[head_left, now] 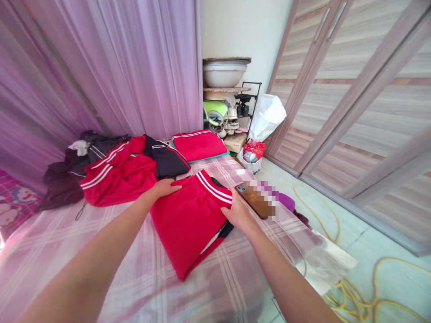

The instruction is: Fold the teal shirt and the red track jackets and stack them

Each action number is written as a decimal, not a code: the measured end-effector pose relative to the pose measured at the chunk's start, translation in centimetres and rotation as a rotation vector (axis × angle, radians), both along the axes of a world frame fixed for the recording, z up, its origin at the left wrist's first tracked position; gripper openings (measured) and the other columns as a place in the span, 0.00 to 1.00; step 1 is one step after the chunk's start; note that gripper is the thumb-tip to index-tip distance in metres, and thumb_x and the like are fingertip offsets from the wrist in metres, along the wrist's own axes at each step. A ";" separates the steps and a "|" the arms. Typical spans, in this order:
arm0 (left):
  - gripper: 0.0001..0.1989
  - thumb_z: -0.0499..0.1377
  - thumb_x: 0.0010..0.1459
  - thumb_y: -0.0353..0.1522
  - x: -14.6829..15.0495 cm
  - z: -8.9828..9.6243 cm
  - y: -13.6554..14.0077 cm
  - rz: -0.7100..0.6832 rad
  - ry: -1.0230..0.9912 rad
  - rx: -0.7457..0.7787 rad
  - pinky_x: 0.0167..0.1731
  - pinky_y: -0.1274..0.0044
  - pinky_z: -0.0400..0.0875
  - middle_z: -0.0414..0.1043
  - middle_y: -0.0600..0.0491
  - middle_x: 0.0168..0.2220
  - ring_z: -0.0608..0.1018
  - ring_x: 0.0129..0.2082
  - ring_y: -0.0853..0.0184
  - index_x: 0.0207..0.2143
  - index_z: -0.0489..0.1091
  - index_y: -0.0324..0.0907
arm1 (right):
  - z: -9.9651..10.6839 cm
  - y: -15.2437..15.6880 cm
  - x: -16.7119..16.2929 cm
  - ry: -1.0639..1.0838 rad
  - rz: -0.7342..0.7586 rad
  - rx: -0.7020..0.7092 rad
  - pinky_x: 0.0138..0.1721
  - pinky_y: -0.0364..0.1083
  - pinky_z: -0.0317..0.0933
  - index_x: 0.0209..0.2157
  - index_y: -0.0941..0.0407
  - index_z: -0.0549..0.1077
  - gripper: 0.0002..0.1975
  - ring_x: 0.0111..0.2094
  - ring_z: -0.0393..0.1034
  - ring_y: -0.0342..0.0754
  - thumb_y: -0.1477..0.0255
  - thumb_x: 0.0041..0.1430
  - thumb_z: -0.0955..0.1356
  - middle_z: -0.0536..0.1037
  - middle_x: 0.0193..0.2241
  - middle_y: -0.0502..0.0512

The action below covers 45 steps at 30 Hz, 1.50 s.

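On the bed, a red garment point(188, 224) with two white stripes along one edge lies partly folded; some black and white fabric peeks out on its right side. My left hand point(165, 187) grips its far left edge, thumb on top and the other fingers mostly hidden. On the striped right edge my right hand point(239, 211) is closed, with the cloth pinched between thumb and fingers. Just beyond that hand lies a brown phone point(257, 200). A flat folded red garment point(200, 144) with a teal edge rests farther back.
Left of my hands is a loose pile of red clothing point(117, 175) and dark clothing point(63, 175). A purple curtain point(134, 67) hangs behind the bed. A shoe rack point(251, 105) stands beyond, wardrobe doors point(353, 98) at right, and a yellow cable point(336, 215) on the floor.
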<state>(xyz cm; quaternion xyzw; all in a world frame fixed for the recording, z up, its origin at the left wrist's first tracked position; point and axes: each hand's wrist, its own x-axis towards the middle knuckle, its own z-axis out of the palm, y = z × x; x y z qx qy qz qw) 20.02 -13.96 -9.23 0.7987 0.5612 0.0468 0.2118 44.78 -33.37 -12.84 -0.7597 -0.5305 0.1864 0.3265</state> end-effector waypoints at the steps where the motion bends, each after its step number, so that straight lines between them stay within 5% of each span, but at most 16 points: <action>1: 0.28 0.60 0.46 0.54 -1.2 0.2 -1.1 0.036 -0.016 -0.004 0.49 0.68 0.69 0.77 0.39 0.50 0.76 0.53 0.46 0.38 0.76 0.40 | 0.8 1.1 0.4 -0.049 0.049 -0.012 0.51 0.52 0.64 0.68 0.54 0.51 0.43 0.51 0.73 0.57 0.74 0.52 0.69 0.76 0.53 0.63; 6: 0.31 0.58 0.46 0.58 -8.3 0.0 -9.3 0.208 -0.330 -0.282 0.29 0.73 0.72 0.81 0.47 0.38 0.81 0.37 0.54 0.41 0.75 0.44 | 4.1 7.3 0.2 -0.252 0.380 0.011 0.55 0.50 0.60 0.69 0.54 0.49 0.41 0.56 0.69 0.54 0.76 0.57 0.67 0.71 0.58 0.62; 8: 0.31 0.57 0.46 0.60 -10.4 -0.4 -11.8 0.246 -0.320 -0.396 0.22 0.75 0.68 0.79 0.50 0.29 0.79 0.27 0.59 0.38 0.74 0.44 | 4.3 8.6 -0.7 -0.293 0.395 0.028 0.56 0.48 0.60 0.69 0.54 0.51 0.38 0.55 0.69 0.51 0.77 0.59 0.65 0.72 0.58 0.61; 10: 0.29 0.56 0.46 0.60 -11.8 -0.7 -12.6 0.300 -0.241 -0.353 0.19 0.76 0.65 0.74 0.53 0.22 0.75 0.20 0.64 0.30 0.72 0.43 | 4.0 8.7 -1.4 -0.324 0.309 0.012 0.54 0.47 0.60 0.65 0.54 0.61 0.30 0.54 0.70 0.50 0.76 0.61 0.63 0.74 0.56 0.60; 14: 0.22 0.56 0.48 0.53 -12.4 -0.9 -10.6 0.350 -0.201 -0.088 0.21 0.77 0.64 0.72 0.54 0.22 0.74 0.21 0.66 0.26 0.71 0.44 | 3.2 7.3 -1.4 -0.320 0.130 -0.133 0.46 0.45 0.62 0.46 0.55 0.79 0.17 0.48 0.73 0.53 0.70 0.65 0.60 0.80 0.46 0.61; 20: 0.19 0.57 0.45 0.49 -10.3 -1.2 -8.5 0.272 -0.309 -0.145 0.20 0.79 0.58 0.72 0.55 0.23 0.72 0.24 0.67 0.27 0.74 0.43 | 2.8 6.3 -1.2 -0.134 0.194 -0.257 0.32 0.41 0.60 0.30 0.59 0.81 0.15 0.33 0.74 0.48 0.69 0.63 0.64 0.82 0.30 0.58; 29: 0.19 0.64 0.40 0.48 -10.1 -1.6 -7.5 0.262 -0.210 -0.212 0.19 0.77 0.51 0.60 0.57 0.12 0.65 0.18 0.69 0.14 0.67 0.43 | 3.1 6.9 -2.5 -0.049 0.284 -0.302 0.25 0.40 0.55 0.28 0.60 0.80 0.18 0.24 0.69 0.44 0.61 0.61 0.66 0.78 0.22 0.52; 38: 0.19 0.64 0.43 0.48 -9.0 -1.0 -8.2 0.276 -0.399 -0.250 0.22 0.79 0.60 0.64 0.59 0.20 0.68 0.21 0.70 0.23 0.66 0.43 | 4.5 6.9 -3.5 -0.232 0.319 -0.361 0.26 0.41 0.55 0.27 0.58 0.80 0.12 0.28 0.71 0.46 0.64 0.55 0.69 0.80 0.25 0.55; 45: 0.19 0.65 0.43 0.46 -9.1 -0.8 -8.4 0.343 -0.548 -0.036 0.21 0.80 0.56 0.61 0.61 0.20 0.66 0.22 0.71 0.25 0.62 0.44 | 5.1 4.4 -2.5 -0.471 0.054 -0.181 0.39 0.47 0.62 0.43 0.56 0.79 0.18 0.43 0.75 0.55 0.61 0.64 0.62 0.81 0.41 0.64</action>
